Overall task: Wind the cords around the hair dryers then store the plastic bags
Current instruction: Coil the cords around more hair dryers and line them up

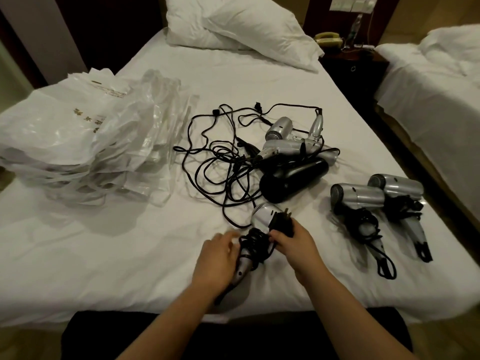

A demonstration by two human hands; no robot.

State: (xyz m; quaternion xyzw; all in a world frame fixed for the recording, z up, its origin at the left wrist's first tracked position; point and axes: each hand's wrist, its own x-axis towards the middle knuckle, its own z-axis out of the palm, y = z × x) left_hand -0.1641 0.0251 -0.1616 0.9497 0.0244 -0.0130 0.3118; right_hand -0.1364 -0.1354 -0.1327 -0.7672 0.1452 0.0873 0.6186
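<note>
Head view: both hands (217,258) (293,241) grip corded dryer (262,219), seemingly.

Glossy silver plastic hair dryers (357,197), crinkled translucent plastic bags (104,141), matt white cloth sheet (130,242)

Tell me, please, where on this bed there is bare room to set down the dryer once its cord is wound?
Bare sheet lies between the right hand and the two wound dryers, and along the near edge left of the left hand, below the plastic bags. The middle is crowded with tangled cords and unwound dryers.
</note>
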